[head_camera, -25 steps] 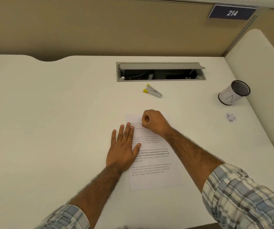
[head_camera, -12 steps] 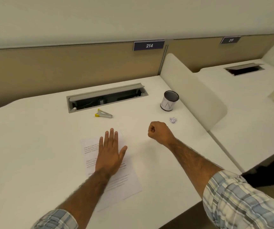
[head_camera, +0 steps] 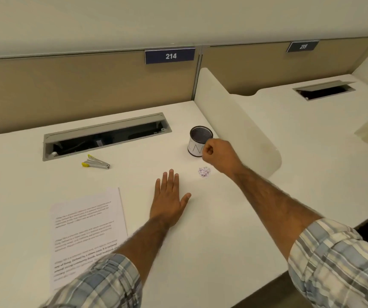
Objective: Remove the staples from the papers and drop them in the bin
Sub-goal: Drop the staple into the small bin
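**A:** What stage does the figure show?

**B:** The drop. The right hand (head_camera: 217, 156), fingers curled into a fist, is at the near right side of the bin (head_camera: 197, 138), about rim height and not yet over its mouth. Any staple inside the fist is too small to see. The left hand (head_camera: 169, 196) lies flat and empty on the desk (head_camera: 212, 252), just right of the papers (head_camera: 87, 230).

**A:** What is left?

**B:** Release over the bin. Whether the papers hold more staples cannot be read. The staple remover (head_camera: 96, 163) lies alone, far and left of the hands.

**A:** Room to move?

**B:** There is open desk between papers and bin. The divider (head_camera: 234, 121) stands close on the right. A small speckled heap (head_camera: 204, 171), perhaps scrap, lies just near of the bin. The desk's right edge runs beneath the right forearm.
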`<state>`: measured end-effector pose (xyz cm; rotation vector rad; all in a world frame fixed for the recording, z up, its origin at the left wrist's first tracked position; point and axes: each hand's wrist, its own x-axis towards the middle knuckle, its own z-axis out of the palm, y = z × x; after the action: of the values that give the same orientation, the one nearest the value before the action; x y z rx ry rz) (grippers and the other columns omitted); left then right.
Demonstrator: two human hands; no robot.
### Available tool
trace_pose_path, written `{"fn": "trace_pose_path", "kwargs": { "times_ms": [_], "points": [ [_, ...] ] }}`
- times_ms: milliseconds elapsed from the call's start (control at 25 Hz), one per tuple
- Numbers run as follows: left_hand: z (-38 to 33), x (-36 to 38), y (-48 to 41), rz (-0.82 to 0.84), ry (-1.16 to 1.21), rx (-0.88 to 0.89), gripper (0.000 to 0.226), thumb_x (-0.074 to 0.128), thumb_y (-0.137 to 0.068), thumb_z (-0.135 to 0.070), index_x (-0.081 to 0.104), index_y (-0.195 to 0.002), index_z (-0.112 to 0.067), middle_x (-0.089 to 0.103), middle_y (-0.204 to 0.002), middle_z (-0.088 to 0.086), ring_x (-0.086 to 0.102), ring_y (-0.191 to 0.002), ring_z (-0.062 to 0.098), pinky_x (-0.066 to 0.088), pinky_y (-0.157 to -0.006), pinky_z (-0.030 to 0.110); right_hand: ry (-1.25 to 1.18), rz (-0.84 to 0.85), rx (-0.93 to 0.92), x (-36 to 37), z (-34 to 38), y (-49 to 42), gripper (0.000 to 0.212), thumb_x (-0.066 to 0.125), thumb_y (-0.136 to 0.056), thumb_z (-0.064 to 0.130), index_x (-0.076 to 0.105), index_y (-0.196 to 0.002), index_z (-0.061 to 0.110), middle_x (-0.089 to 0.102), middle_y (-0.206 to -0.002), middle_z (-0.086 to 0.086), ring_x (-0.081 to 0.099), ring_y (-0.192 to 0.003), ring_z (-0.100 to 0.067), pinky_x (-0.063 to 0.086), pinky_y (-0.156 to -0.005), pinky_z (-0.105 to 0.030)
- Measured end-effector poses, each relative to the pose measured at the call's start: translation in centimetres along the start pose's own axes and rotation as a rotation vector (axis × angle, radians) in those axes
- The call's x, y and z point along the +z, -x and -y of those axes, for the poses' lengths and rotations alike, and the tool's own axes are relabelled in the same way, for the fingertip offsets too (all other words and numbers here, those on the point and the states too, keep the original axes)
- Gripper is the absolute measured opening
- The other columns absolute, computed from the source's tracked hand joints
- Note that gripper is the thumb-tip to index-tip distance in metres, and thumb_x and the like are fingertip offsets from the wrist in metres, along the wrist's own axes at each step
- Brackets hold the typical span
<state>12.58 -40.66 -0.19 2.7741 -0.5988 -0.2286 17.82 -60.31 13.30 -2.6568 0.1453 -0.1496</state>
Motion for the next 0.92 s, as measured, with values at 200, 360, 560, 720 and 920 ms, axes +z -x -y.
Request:
{"fn": "trace_pose_path", "kwargs": {
  "times_ms": [200, 360, 560, 720, 920],
  "points": [
    [-0.7, 1.9, -2.6, 0.040, -0.030, -0.046, 0.084, 0.001, -0.098, -0.067, -0.013, -0.163, -0.015, -0.024, -0.170, 0.002, -0.021, -0.158, 0.022, -0.013, -0.128, 0.043, 0.038, -0.029, 0.003, -1.1, -2.0, -4.7, 0.011, 0.054, -0.079, 0.009, 0.062, -0.074, 0.013, 0.066, -0.071, -0.002, 0.060, -0.068, -0.024, 0.049, -0.061, -0.033],
    [-0.7, 2.6, -2.9, 0.007, -0.039, -0.041, 0.080, 0.011, -0.103, -0.064, -0.012, -0.163, -0.017, -0.022, -0.171, 0.001, -0.021, -0.157, 0.020, -0.013, -0.126, 0.043, 0.003, 0.000, 0.011, -1.6, -3.0, -8.3, 0.012, 0.056, -0.078, 0.009, 0.067, -0.078, 0.014, 0.066, -0.073, 0.003, 0.063, -0.073, -0.021, 0.053, -0.066, -0.034],
    [-0.6, 2.6, -3.1, 0.003, -0.055, -0.032, 0.080, 0.008, -0.102, -0.065, -0.015, -0.162, -0.018, -0.025, -0.170, 0.001, -0.025, -0.156, 0.019, -0.013, -0.126, 0.043, 0.024, 0.042, 0.020, -1.8, -2.8, -11.5, 0.019, 0.050, -0.079, 0.006, 0.059, -0.072, 0.021, 0.065, -0.075, 0.005, 0.061, -0.073, -0.019, 0.051, -0.064, -0.031],
    [-0.6, 2.8, -3.2, -0.026, -0.036, -0.033, 0.079, 0.013, -0.103, -0.064, -0.009, -0.163, -0.017, -0.018, -0.172, 0.001, -0.020, -0.158, 0.020, -0.011, -0.126, 0.043, 0.080, 0.065, 0.042, -1.2, -3.0, -13.3, 0.021, 0.047, -0.080, 0.005, 0.057, -0.072, 0.021, 0.067, -0.082, 0.000, 0.061, -0.075, -0.022, 0.051, -0.064, -0.032],
    [-0.5, 2.8, -3.4, -0.024, -0.022, -0.030, 0.078, 0.013, -0.103, -0.062, -0.009, -0.163, -0.018, -0.020, -0.171, 0.000, -0.022, -0.157, 0.019, -0.009, -0.127, 0.044, 0.093, 0.123, 0.063, 0.3, -3.8, -14.1, 0.021, 0.051, -0.084, 0.006, 0.061, -0.074, 0.022, 0.069, -0.088, -0.001, 0.064, -0.080, -0.022, 0.056, -0.067, -0.035]
  ]
}}
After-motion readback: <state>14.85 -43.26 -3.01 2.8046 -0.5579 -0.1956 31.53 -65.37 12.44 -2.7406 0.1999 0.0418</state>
